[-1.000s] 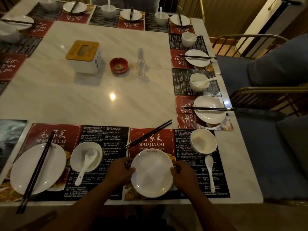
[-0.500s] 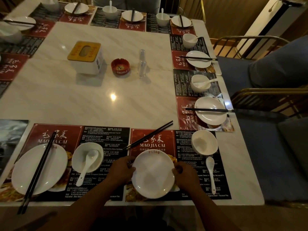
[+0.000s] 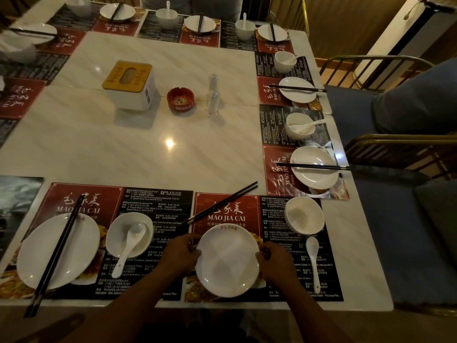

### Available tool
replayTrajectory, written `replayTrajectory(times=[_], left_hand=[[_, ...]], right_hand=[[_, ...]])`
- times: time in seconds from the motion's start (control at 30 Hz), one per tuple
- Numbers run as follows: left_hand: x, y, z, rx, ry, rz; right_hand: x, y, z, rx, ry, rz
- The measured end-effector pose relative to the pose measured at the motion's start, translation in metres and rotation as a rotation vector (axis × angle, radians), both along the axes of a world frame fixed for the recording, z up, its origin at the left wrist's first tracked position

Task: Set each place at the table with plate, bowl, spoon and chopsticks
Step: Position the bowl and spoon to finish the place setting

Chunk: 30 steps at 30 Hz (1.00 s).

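Note:
A white plate (image 3: 227, 261) lies on the red and black placemat (image 3: 226, 209) at the near edge. My left hand (image 3: 179, 256) grips its left rim and my right hand (image 3: 274, 262) pinches its right rim. Black chopsticks (image 3: 222, 203) lie slanted on the mat above the plate. An empty white bowl (image 3: 304, 215) stands at the upper right of the plate, and a white spoon (image 3: 313, 258) lies on the mat below the bowl.
To the left is a place with a plate (image 3: 58, 251), chopsticks (image 3: 57, 253) across it and a spoon in a bowl (image 3: 129, 233). More places line the right and far edges. A tissue box (image 3: 128, 85), red ashtray (image 3: 180, 99) and clear bottle (image 3: 213, 95) stand mid-table.
The plate has been turned between both hands, so its red printed mark now sits at the far rim. Both hands keep hold of the rim.

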State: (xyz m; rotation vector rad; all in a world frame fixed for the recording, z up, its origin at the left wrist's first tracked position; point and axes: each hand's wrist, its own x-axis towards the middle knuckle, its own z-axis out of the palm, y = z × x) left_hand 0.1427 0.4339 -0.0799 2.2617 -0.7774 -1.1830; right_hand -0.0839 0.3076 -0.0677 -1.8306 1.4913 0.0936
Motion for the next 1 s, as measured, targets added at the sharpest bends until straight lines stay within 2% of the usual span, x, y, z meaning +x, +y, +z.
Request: replayTrajectory(times=[0.27,0.47,0.57,0.77,1.0], left_hand=[[-0.001,0.000,0.000,-0.003,-0.046,-0.018],[0.011,-0.029,0.020,-0.113,-0.399,-0.086],[0.023,-0.062,0.021,-0.125,-0.495,-0.165],[0.035,-0.117,0.012,-0.091,-0.541,-0.317],[0.030,-0.125,0.006,-0.003,-0.532,-0.437]], right_hand=[[-0.001,-0.003,0.002,0.016,-0.004,0.015],[-0.006,-0.012,0.009,-0.029,0.024,0.066],[-0.006,-0.021,0.017,-0.051,0.032,0.075],[-0.014,-0.028,0.027,-0.054,-0.006,0.149],[-0.013,-0.030,0.027,-0.023,-0.011,0.146]])
